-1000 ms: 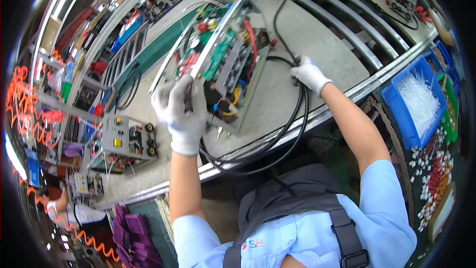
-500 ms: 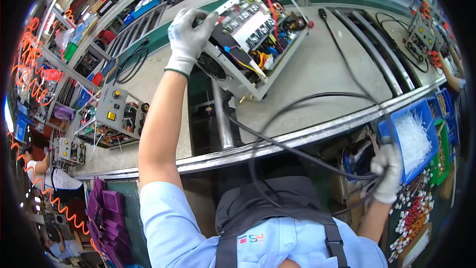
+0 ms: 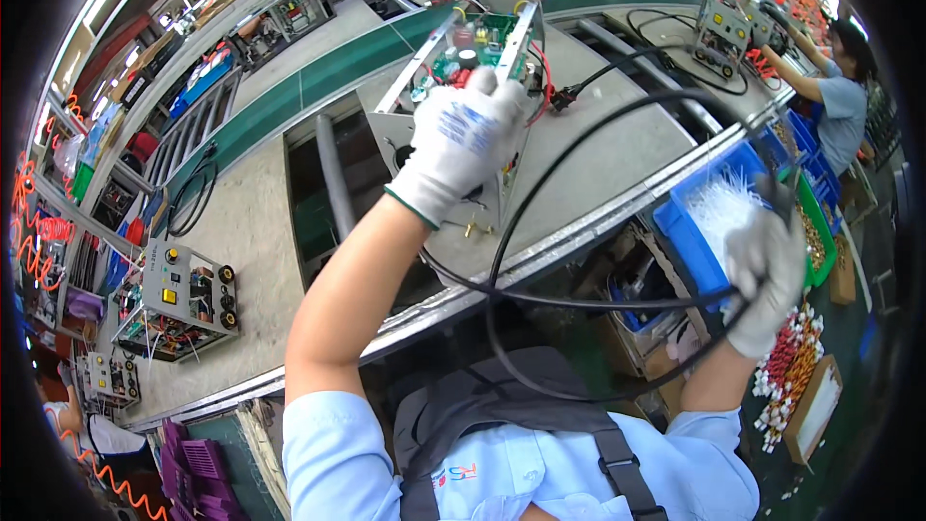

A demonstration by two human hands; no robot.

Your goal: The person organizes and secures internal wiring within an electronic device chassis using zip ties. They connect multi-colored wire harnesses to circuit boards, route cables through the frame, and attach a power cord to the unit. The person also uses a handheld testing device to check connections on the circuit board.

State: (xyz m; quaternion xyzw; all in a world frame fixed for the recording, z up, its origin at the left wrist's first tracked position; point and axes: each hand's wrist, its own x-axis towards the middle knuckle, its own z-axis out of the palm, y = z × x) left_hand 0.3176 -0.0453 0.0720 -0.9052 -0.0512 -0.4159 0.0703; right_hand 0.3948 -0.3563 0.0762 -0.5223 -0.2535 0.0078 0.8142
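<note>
My left hand [image 3: 458, 140], in a white glove, reaches over the near side of an open-cased welding machine [image 3: 384, 125] on the bench. Its fingers bend over the top edge and partly hide it. Green circuit boards [image 3: 497, 31] and a red wire show inside the case. My right hand [image 3: 767, 270], also gloved and smeared by motion, is closed around a looped black power cable [image 3: 540, 183] at the right. The cable sweeps over the bench edge and runs back toward the machine. A dark plug [image 3: 562, 98] lies beyond the machine's right side.
Small brass fittings [image 3: 473, 229] lie near the bench edge. A blue bin [image 3: 690, 232] of white cable ties and a green bin [image 3: 823, 256] stand right. Another machine [image 3: 174, 294] sits left. Metal rollers [image 3: 333, 174] fill gaps in the bench. A co-worker [image 3: 830, 101] works at far right.
The machine has turned and moved left, from a tilted pose to sitting more upright. My left hand has moved right and nearer across it. My right hand has lifted the cable loop higher.
</note>
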